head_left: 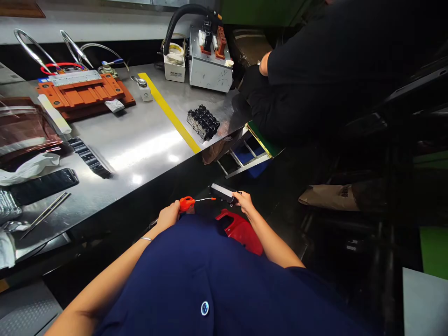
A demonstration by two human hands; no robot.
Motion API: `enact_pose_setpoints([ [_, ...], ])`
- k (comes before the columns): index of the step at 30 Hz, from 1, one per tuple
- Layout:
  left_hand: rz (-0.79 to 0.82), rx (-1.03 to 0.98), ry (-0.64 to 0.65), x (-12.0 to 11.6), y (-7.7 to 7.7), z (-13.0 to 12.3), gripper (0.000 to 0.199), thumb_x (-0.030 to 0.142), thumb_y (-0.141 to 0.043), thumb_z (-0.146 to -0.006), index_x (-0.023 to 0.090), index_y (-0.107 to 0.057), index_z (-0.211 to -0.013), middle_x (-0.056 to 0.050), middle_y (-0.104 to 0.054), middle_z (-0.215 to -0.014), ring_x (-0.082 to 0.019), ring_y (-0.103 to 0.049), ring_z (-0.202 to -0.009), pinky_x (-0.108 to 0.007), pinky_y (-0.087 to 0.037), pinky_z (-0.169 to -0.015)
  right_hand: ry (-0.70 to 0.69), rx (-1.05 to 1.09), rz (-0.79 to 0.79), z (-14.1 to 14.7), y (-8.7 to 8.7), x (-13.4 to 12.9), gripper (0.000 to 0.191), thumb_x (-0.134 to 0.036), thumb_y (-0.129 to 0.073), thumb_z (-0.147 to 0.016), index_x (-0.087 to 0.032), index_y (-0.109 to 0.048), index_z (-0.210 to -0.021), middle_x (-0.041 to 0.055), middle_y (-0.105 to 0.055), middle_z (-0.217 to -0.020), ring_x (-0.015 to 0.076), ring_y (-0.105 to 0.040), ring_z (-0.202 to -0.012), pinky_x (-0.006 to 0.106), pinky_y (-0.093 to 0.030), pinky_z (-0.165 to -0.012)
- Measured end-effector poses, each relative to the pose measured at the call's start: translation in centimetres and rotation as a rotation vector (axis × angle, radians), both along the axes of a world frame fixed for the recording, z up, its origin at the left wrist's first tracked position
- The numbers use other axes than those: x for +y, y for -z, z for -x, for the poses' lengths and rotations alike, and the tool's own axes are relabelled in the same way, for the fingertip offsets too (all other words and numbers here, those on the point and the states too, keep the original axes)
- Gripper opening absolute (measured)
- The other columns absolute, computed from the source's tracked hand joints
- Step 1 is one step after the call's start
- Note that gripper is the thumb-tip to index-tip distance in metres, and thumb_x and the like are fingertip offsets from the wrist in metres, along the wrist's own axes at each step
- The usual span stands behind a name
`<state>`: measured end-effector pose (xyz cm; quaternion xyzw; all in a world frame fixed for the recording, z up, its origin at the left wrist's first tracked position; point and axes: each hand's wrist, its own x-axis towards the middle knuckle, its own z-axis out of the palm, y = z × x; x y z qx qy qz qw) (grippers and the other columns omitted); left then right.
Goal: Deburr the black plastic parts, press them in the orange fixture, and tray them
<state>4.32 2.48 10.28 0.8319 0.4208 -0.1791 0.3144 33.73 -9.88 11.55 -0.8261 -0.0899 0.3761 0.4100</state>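
My left hand [169, 215] is closed round an orange air blow gun [186, 204], whose thin metal nozzle points right and ends in an orange tip. Just right of that tip, my right hand [244, 201] grips the right end of a black part [223, 192] with a light grey strip along its top. Both hands are in front of my body, off the table's front edge. The nozzle tip is close to the black part; whether they touch is hard to tell.
Across the metal table [140, 140] stand an orange fixture [84, 91], a yellow tape line [170, 112], several black parts [203, 122] and a grey machine [210, 65]. A phone [45, 185] and tweezers [47, 214] lie left. A red stool [241, 231] is below; another person [315, 70] sits at the right.
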Motion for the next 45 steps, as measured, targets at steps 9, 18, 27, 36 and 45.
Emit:
enact_pose_setpoints([
  [9,0.046,-0.061,0.044,0.5,-2.3,-1.0,0.028,0.019,-0.049,-0.083,0.019,-0.047,-0.111,-0.008,-0.068,-0.101,-0.024,-0.066,-0.093,-0.03,-0.045,-0.075,0.006,-0.041,0.025,-0.9,-0.1,-0.3,0.013,-0.029,-0.063,-0.054,-0.018,-0.056,-0.056,-0.0046,-0.051,-0.044,0.0081,-0.046,-0.041,0.017,-0.032,-0.035],
  [18,-0.034,0.099,-0.078,2.4,-0.9,-0.6,0.028,0.016,-0.039,-0.086,0.009,-0.044,-0.113,-0.02,-0.066,-0.104,-0.033,-0.067,-0.093,-0.037,-0.047,-0.071,0.024,0.063,0.02,-0.5,-0.3,-1.7,0.016,-0.03,-0.065,-0.057,-0.018,-0.054,-0.06,-0.0041,-0.053,-0.046,0.0088,-0.05,-0.043,0.018,-0.041,-0.039],
  [27,-0.016,0.012,0.035,1.6,-2.8,-2.3,0.029,0.018,-0.046,-0.085,0.014,-0.045,-0.113,-0.013,-0.066,-0.105,-0.027,-0.067,-0.094,-0.033,-0.048,-0.074,-0.05,0.107,-0.003,1.6,0.4,0.6,0.015,-0.028,-0.065,-0.054,-0.017,-0.056,-0.059,-0.0047,-0.055,-0.048,0.0088,-0.051,-0.044,0.017,-0.04,-0.039],
  [36,-0.028,0.157,-0.078,2.4,-0.3,1.7,0.029,0.011,-0.03,-0.089,0.009,-0.044,-0.114,-0.02,-0.065,-0.107,-0.031,-0.067,-0.093,-0.036,-0.046,-0.071,-0.017,0.055,0.011,-0.5,-0.3,0.1,0.014,-0.028,-0.066,-0.057,-0.017,-0.056,-0.059,-0.0043,-0.053,-0.045,0.009,-0.05,-0.042,0.017,-0.038,-0.036],
  [45,0.065,-0.114,0.04,1.9,-2.6,1.7,0.021,0.022,-0.051,-0.083,0.019,-0.049,-0.104,-0.008,-0.066,-0.098,-0.023,-0.065,-0.091,-0.029,-0.044,-0.074,-0.001,0.136,-0.03,0.6,-0.4,2.3,0.018,-0.029,-0.068,-0.056,-0.017,-0.055,-0.061,-0.0045,-0.053,-0.047,0.0095,-0.05,-0.044,0.02,-0.043,-0.039],
])
